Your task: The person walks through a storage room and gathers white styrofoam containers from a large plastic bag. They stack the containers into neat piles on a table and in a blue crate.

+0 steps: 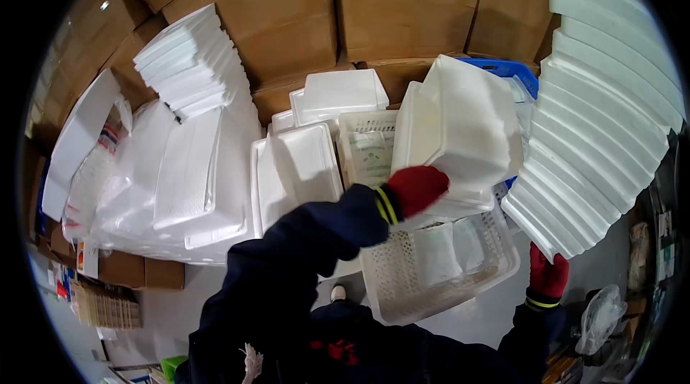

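Note:
My left hand [419,190], in a red glove and slightly blurred, reaches across to the lower front corner of a white foam box [474,114]. Whether its fingers grip that box or only touch it, I cannot tell. To the right, a tall leaning stack of nested white foam boxes [593,168] curves up past the picture's rim. The red-gloved right hand [549,273] has its fingers closed on the bottom edge of this stack. Below my left hand stands a white perforated plastic basket [391,281] containing pale, flat packets [439,254].
A second perforated basket [353,152] sits behind, beside more foam boxes [302,168]. Leftward rise stacked foam pieces [188,60] and plastic-wrapped foam boxes [129,184]. Cardboard cartons [409,7] wall off the back. A blue crate [501,67] and a clear plastic bag [602,319] lie rightward.

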{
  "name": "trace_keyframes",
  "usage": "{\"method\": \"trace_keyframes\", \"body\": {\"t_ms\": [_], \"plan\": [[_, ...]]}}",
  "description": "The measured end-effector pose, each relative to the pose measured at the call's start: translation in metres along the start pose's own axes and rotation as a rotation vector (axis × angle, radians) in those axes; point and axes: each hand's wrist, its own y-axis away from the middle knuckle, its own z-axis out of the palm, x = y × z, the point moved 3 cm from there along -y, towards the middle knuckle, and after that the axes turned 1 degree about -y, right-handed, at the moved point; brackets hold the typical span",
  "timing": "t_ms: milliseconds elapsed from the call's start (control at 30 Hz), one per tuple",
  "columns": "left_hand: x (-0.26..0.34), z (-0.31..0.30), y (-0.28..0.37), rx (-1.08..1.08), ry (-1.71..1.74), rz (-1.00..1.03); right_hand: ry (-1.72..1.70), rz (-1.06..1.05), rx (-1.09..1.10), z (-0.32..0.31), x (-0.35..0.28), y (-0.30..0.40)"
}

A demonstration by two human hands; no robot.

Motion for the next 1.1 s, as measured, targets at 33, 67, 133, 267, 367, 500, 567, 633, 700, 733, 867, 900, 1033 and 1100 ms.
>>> {"method": "trace_keyframes", "body": {"t_ms": [33, 67, 133, 267, 367, 500, 567, 633, 700, 733, 867, 900, 1033, 1100], "plan": [[-0.016, -0.021, 0.004, 0.197, 0.010, 0.042, -0.016, 0.005, 0.015, -0.011, 0.002, 0.004], [-0.035, -0.043, 0.009, 0.390, 0.022, 0.078, -0.035, 0.014, 0.032, -0.018, 0.007, 0.009], [-0.065, -0.095, 0.002, 0.304, 0.202, -0.244, -0.058, -0.008, 0.067, -0.001, 0.009, 0.020], [-0.186, -0.151, -0.013, 0.384, 0.020, -0.141, -0.085, -0.053, 0.114, 0.042, 0.016, 0.040], [-0.257, -0.146, -0.030, 0.222, -0.158, -0.254, -0.054, -0.098, 0.155, 0.057, 0.025, 0.056], [-0.283, -0.100, -0.071, 0.011, -0.391, -0.287, -0.043, -0.169, 0.247, 0.068, 0.035, 0.074], [-0.266, -0.073, -0.102, -0.144, -0.490, -0.381, -0.015, -0.187, 0.320, 0.066, 0.036, 0.085], [-0.262, -0.051, -0.120, -0.170, -0.552, -0.408, -0.008, -0.181, 0.346, 0.064, 0.039, 0.094], [-0.269, -0.027, -0.125, -0.030, -0.513, -0.422, 0.006, -0.185, 0.367, 0.068, 0.046, 0.096], [-0.278, -0.021, -0.127, -0.144, -0.574, -0.514, 0.044, -0.171, 0.361, 0.057, 0.049, 0.100], [-0.278, -0.019, -0.118, -0.465, -0.628, -0.776, 0.173, -0.148, 0.321, 0.066, 0.046, 0.092], [-0.281, -0.025, -0.116, -0.407, -0.643, -0.746, 0.201, -0.136, 0.302, 0.069, 0.044, 0.085], [-0.318, -0.093, -0.112, 0.388, -0.143, -0.569, 0.270, -0.144, 0.260, 0.078, 0.047, 0.054], [-0.302, -0.124, -0.112, 0.810, 0.145, -0.260, 0.330, -0.092, 0.280, 0.075, 0.044, 0.048]]}}
